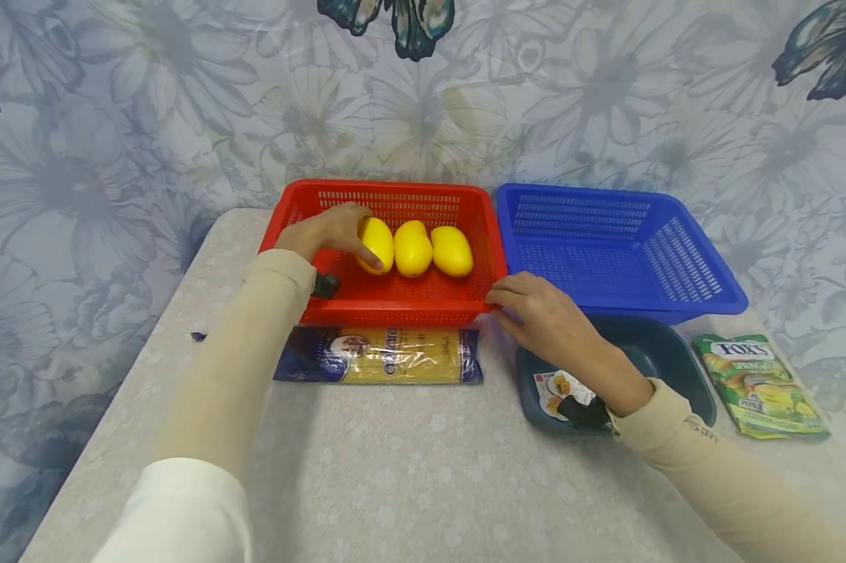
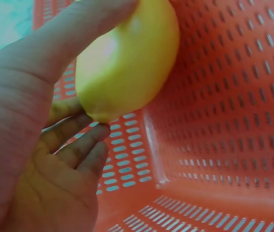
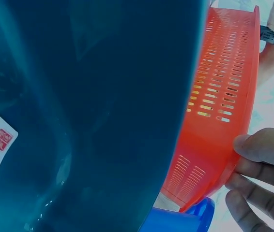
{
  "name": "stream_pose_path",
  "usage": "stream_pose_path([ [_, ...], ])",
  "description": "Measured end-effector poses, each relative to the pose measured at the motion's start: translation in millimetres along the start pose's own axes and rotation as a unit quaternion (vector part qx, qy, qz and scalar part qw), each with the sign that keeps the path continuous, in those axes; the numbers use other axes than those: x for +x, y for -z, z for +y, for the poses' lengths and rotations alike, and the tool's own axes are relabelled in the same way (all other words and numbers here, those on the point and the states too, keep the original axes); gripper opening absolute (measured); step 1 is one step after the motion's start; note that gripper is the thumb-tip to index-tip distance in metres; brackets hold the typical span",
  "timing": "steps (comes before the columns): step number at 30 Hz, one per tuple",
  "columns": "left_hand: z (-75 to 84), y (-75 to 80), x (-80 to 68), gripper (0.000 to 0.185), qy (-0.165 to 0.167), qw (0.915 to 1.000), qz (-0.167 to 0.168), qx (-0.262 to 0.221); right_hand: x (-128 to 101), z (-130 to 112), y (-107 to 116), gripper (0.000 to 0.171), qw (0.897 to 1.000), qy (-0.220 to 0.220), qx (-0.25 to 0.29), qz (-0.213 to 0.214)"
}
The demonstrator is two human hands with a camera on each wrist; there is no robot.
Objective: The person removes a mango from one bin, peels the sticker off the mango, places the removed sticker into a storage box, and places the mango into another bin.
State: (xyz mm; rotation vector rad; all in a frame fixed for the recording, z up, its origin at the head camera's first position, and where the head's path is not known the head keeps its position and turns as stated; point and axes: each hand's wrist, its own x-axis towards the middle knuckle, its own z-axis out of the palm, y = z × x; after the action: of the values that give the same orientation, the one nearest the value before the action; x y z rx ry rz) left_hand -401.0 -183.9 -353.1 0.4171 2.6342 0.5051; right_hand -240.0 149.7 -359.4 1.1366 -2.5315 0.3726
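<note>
Left hand: the left hand [image 1: 331,229] is inside the red basket [image 1: 395,309], with its thumb and fingers curled round the yellow fruit at the left end [image 1: 376,244]. The wrist view shows the thumb over the top and the fingers [image 2: 81,145] tucked under, so the fruit cannot roll away.

Held fruit: it sits low in the red basket, near the left wall, just beside the middle fruit [image 1: 412,248].

Right hand: the right hand [image 1: 546,320] is at the front right corner of the red basket. Its fingers [image 3: 263,145] bend and press on the rim (it looks like a steadying hold, so the basket stays put while the other hand works). It has nothing else in it.

Other fruit: the third fruit [image 1: 452,251] lies to the right of the middle one. All three make a row, side by side.

Blue basket: the blue basket [image 1: 711,301] sits right beside the red one, with nothing showing inside it.

Around: a pasta packet [image 1: 381,356] lies on the table [image 1: 395,485], partly under the front of the red basket. A dark tub [image 1: 676,375] sits under the right wrist with a small card [image 1: 557,387] in it. A green sweets bag [image 1: 761,385] lies further right.

In the way: the red basket's walls stand all round the fruit, and the middle fruit is close against the held one.
</note>
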Motion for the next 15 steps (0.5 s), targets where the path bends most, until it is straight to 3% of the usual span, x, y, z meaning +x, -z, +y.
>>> stream_pose_path([
  [15,-7.7,-5.7,2.8,0.109,0.013,0.9993,-0.029,-0.019,-0.7,-0.9,1.1,0.026,1.0,-0.008,-0.013,-0.011],
])
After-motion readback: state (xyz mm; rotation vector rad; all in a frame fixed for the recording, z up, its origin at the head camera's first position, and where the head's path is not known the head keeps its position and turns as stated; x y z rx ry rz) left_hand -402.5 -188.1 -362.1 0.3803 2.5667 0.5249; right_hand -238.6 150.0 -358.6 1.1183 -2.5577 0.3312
